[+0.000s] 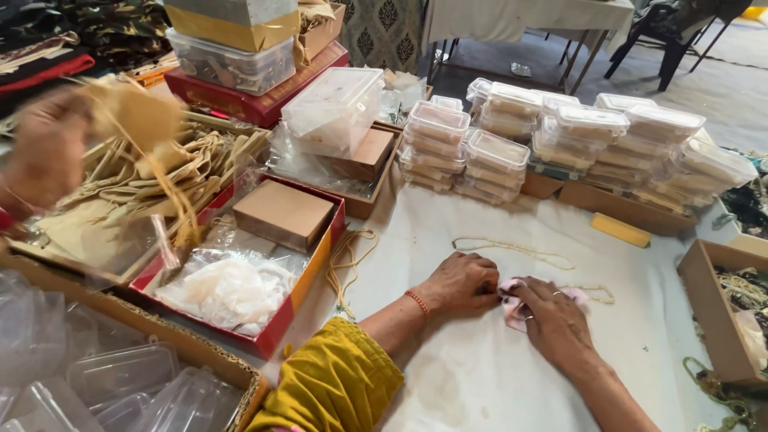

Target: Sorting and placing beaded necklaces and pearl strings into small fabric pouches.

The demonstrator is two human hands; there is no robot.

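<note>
Open white cloth point(480, 376) in front of both hands; room to pass toward the near edge. Blocked behind by stacked plastic boxes point(496, 156), left by red tray point(308, 280), right by cardboard box point(708, 308). Bead string point(512, 250) lies just beyond the hands

We see a mustard-yellow sleeve point(332, 384) at lower centre; an orange bead bracelet point(417, 303) on the wrist; a pale pink packet point(516, 308) between the hands; a white cloth point(480, 360) under them; a red tray point(300, 292) at left; a yellow block point(621, 230) right of centre; a dark-motif patterned cloth point(384, 32) at top.
</note>
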